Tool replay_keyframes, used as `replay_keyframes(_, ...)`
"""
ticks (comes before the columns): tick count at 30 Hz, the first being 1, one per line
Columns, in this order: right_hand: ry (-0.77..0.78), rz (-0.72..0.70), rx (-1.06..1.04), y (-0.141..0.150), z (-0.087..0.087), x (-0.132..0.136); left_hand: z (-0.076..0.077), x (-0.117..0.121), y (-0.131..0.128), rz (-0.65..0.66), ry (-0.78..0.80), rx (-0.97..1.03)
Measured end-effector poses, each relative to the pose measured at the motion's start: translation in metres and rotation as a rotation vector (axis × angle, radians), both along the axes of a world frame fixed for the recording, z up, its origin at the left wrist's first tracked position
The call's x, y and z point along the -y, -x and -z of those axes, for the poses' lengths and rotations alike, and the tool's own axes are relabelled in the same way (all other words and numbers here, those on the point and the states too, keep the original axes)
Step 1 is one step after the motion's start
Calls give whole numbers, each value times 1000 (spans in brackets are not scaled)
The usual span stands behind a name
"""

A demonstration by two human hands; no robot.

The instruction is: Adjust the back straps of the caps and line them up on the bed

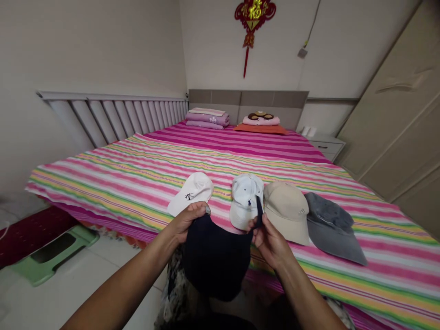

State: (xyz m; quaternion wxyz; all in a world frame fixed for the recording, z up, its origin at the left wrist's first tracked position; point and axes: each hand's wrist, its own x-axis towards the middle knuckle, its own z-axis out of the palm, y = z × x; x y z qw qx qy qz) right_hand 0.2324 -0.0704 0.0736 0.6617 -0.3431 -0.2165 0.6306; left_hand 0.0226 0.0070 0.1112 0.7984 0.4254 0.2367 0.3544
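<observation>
Head view, only 1. Dark cap (216, 256) up in the air between 2 hands, low and central, just in front of the bed (137, 169) edge. Left hand (190, 220): thumb and fingers clamped on the cap's edge, near 1 end of the rear arch; a small shiny piece shows by the thumb, perhaps a buckle, too small to tell. Right hand (270, 243): thumb and fingers pinched together on the strap (259, 211), its free part pointing up. Arch looks open between the hands, so strap judged unfastened. Underside of the dark cap lost in shadow.

On the bed, 4 more caps in a row: white cap (195, 188) at left, set apart; pale cap (245, 206) next, then beige cap (287, 211), then grey cap (333, 229). Last 3 sit close, edges meeting or overlapping. Strap crosses in front of the pale cap; contact cannot be told. Green stool (79, 233) on the floor, left.

Handling, my judgement: pinch close to the strap's root, keep it flat and untwisted. Hold the 2 ends level, with light tension only; a hard pull would skew the arch. Soft cloth likely sags, so let the left grip steady while the right works.
</observation>
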Motion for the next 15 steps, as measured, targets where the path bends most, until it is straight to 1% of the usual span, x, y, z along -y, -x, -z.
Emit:
replay_keyframes(3, -16, -350, 148, 14, 4, -5, -4, -12, 16, -42, 10, -13)
replay_keyframes(4, -26, -412, 184, 19, 4, -8, -6, -17, 21, -55, 18, -30)
replay_keyframes(5, -28, -426, 212, 25, 3, -11, -8, -24, 26, -66, 31, -53)
replay_keyframes(6, -26, -400, 230, 29, 1, -16, -12, -32, 32, -75, 45, -79)
replay_keyframes(8, -21, -297, 253, 37, -6, -33, -24, -53, 42, -94, 69, -117)
replay_keyframes(10, -15, -195, 275, 41, -17, -60, -39, -80, 50, -107, 68, -132)
replay_keyframes(12, -11, -125, 302, 44, -29, -97, -56, -111, 53, -114, 3, -183)
replay_keyframes(13, -2, -87, 325, 44, -34, -117, -63, -128, 53, -144, -61, -235)
replay_keyframes(14, 12, -58, 355, 44, -38, -138, -68, -145, 52, -215, -134, -322)
replay_keyframes(15, 26, -24, 389, 44, -41, -157, -70, -161, 51, -326, -196, -437)
